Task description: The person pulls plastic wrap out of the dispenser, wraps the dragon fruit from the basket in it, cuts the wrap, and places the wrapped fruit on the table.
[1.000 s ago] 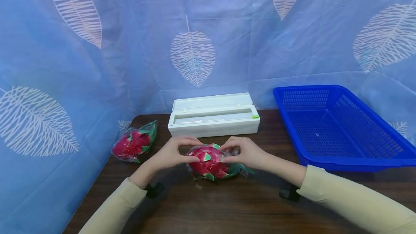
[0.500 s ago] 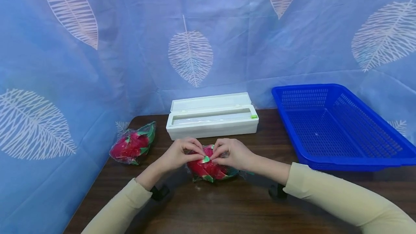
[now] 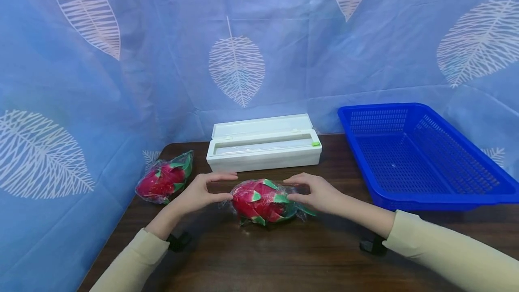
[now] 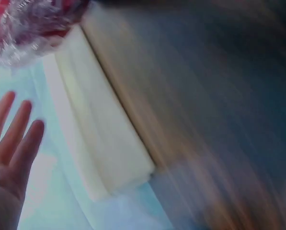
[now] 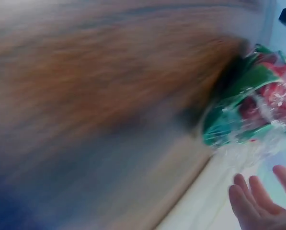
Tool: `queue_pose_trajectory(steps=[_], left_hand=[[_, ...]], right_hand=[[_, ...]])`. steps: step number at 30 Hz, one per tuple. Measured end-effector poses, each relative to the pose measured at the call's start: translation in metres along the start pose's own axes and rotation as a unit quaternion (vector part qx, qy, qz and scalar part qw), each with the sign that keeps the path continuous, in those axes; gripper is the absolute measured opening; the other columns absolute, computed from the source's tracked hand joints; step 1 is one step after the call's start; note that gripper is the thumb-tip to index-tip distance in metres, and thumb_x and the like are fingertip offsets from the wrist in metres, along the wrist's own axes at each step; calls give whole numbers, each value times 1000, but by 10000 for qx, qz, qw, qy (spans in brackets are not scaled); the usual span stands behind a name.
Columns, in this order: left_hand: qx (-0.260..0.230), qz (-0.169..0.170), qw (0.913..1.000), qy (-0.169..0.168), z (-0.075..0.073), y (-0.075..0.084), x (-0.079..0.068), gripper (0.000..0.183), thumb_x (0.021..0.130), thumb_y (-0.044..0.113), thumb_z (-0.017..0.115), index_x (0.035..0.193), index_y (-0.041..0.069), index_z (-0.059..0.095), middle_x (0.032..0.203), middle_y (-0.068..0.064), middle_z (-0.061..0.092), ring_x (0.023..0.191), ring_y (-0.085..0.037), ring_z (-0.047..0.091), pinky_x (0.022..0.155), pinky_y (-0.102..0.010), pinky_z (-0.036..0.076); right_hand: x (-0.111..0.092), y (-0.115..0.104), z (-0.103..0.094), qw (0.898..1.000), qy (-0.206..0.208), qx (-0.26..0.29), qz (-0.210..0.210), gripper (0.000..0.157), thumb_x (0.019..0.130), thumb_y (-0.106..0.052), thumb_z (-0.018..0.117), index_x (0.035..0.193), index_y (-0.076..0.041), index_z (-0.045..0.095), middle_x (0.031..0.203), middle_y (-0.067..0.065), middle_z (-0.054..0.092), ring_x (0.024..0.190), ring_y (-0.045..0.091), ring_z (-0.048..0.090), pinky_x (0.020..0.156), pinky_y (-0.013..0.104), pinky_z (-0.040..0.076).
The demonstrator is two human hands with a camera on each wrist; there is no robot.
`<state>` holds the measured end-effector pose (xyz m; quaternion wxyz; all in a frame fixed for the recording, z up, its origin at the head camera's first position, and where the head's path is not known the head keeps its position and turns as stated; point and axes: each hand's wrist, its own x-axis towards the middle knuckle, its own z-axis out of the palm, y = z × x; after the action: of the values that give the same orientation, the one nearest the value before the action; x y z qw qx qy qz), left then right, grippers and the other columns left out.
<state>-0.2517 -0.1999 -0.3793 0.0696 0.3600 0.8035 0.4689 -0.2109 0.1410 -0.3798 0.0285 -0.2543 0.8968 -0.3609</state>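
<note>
A red dragon fruit with green scales (image 3: 261,202), wrapped in clear film, lies on the dark wooden table between the two hands. At its left end is my left hand (image 3: 196,193), fingers spread and the thumb tip close to the film. My right hand (image 3: 318,193) hovers by the green-tipped right end, thumb and fingers apart. Crinkled film around the fruit (image 4: 35,26) shows at the top of the left wrist view, away from the left hand (image 4: 11,148). In the right wrist view, loosely bent fingers (image 5: 260,191) sit below the wrapped green end.
Another wrapped dragon fruit (image 3: 162,180) lies at the table's left edge. Behind the hands stands a white cling film box (image 3: 263,162), lid up, its roll visible. A blue perforated basket (image 3: 438,202) occupies the right. A blue leaf-print cloth (image 3: 279,66) hangs behind.
Both hands first came together over the middle of the dragon fruit, fingertips on its top. Since then they have drawn apart, left hand leftward and right hand rightward, to its ends.
</note>
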Motion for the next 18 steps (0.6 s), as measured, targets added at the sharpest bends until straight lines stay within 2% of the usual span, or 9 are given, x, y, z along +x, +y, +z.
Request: queue_pose_trajectory(steps=[3, 5, 8, 11, 15, 18], left_hand=[[-219, -326, 9988, -283, -4, -6, -5, 48, 84, 11, 77, 130, 7, 62, 127, -10, 63, 114, -23, 61, 88, -40, 53], [-296, -407, 9981, -346, -3, -9, -5, 44, 84, 10, 76, 127, 5, 64, 121, -10, 66, 106, -22, 65, 84, -36, 54], [-193, -473, 9984, -247, -1, -10, -4, 37, 84, 10, 76, 121, 6, 69, 114, -8, 69, 98, -18, 69, 81, -32, 55], [-57, -522, 9985, -151, 0, -8, -3, 34, 84, 10, 76, 117, 7, 71, 110, -7, 71, 96, -17, 69, 80, -31, 56], [78, -539, 9984, -132, 0, -6, -2, 33, 84, 11, 76, 116, 8, 71, 109, -7, 71, 95, -17, 69, 80, -31, 56], [133, -535, 9984, -137, -1, -4, -3, 35, 84, 13, 77, 117, 10, 70, 110, -5, 71, 95, -16, 69, 80, -31, 56]], right_hand=[[-2, 9, -1, 9993, -273, 110, 234, 52, 90, -29, 71, 133, -3, 57, 128, 18, 60, 118, 36, 55, 95, 53, 46], [-2, 12, 0, 9986, -385, 241, 264, 49, 88, -26, 73, 129, -1, 61, 123, 17, 63, 113, 33, 59, 92, 49, 49], [-1, 14, 1, 9987, -430, 263, 45, 38, 87, -22, 74, 118, -1, 69, 111, 13, 69, 100, 24, 65, 85, 40, 54], [1, 14, 2, 9989, -430, 195, -81, 30, 86, -22, 76, 109, -3, 74, 104, 8, 72, 92, 16, 65, 78, 33, 55], [3, 14, 3, 9988, -449, 194, -51, 28, 84, -21, 77, 107, -3, 75, 99, 6, 73, 82, 8, 63, 70, 25, 54], [1, 14, 3, 9989, -426, 170, -60, 28, 85, -20, 76, 108, -4, 74, 98, 5, 73, 81, 7, 64, 70, 23, 54]])
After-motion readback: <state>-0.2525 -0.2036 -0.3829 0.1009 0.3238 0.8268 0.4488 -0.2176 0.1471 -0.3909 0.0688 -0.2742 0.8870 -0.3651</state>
